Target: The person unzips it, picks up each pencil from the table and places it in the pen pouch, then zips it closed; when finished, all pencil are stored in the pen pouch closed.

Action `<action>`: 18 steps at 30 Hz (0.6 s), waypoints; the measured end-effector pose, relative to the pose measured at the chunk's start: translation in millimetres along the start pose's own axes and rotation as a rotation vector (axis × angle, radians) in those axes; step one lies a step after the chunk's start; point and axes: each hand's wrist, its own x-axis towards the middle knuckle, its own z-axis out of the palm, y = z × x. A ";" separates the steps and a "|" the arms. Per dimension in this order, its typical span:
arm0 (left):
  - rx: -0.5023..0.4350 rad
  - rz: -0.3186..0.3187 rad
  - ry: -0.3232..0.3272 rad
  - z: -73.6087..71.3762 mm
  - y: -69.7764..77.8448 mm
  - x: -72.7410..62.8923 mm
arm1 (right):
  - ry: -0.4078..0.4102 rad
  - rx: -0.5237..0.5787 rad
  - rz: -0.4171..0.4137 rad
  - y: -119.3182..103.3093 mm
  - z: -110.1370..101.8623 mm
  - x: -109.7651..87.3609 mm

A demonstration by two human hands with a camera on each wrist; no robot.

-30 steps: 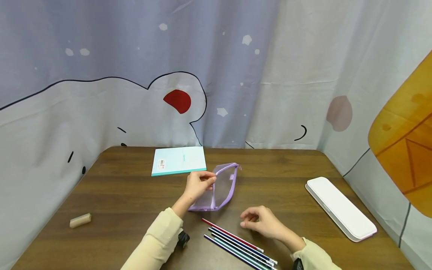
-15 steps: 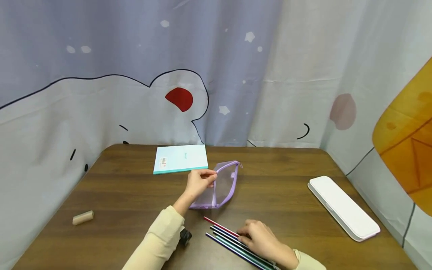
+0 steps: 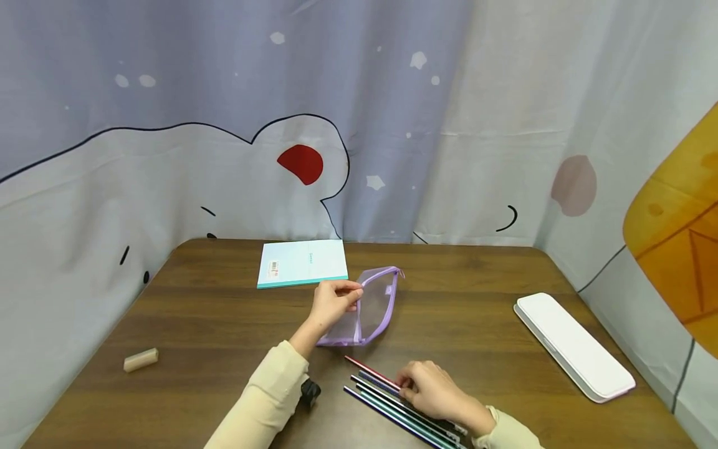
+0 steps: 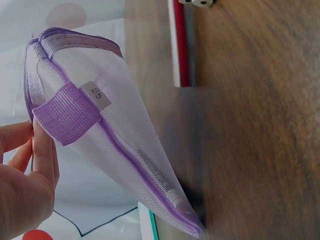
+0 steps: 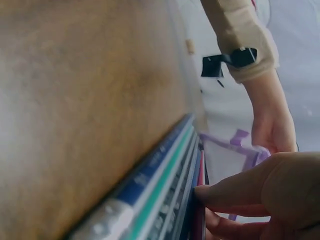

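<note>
Pencils point(image 3: 392, 409) lie side by side on the table point(image 3: 224, 324), the right hand point(image 3: 432, 390) pinching at the row's red edge. Beyond them, the left hand point(image 3: 331, 304) pinches the rim of a purple pouch point(image 3: 374, 305); farther back lies a notebook point(image 3: 303, 263).

free: bare tabletop point(image 3: 465, 318), purple pouch point(image 3: 374, 308) to white case point(image 3: 573, 346); likewise left sleeve point(image 3: 268, 390) to beige block point(image 3: 141, 360). obstructing: left hand point(image 3: 331, 302) at pouch edge; pencils point(image 3: 387, 403) and right hand point(image 3: 432, 390), near side; notebook point(image 3: 303, 263), far side.
</note>
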 end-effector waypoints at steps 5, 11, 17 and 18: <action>-0.015 -0.006 0.010 -0.2 -9.4 6.0 | -0.034 0.174 0.062 14.7 -8.4 -4.4; -0.020 -0.010 0.031 -0.3 -20.7 11.5 | -0.058 0.470 0.184 40.2 -25.5 -15.3; -0.023 -0.018 0.030 -0.8 -21.8 11.8 | 0.065 0.667 0.310 50.8 -37.1 -13.0; -0.021 -0.017 0.029 -0.8 -21.9 11.8 | 0.104 0.684 0.325 51.3 -37.5 -10.5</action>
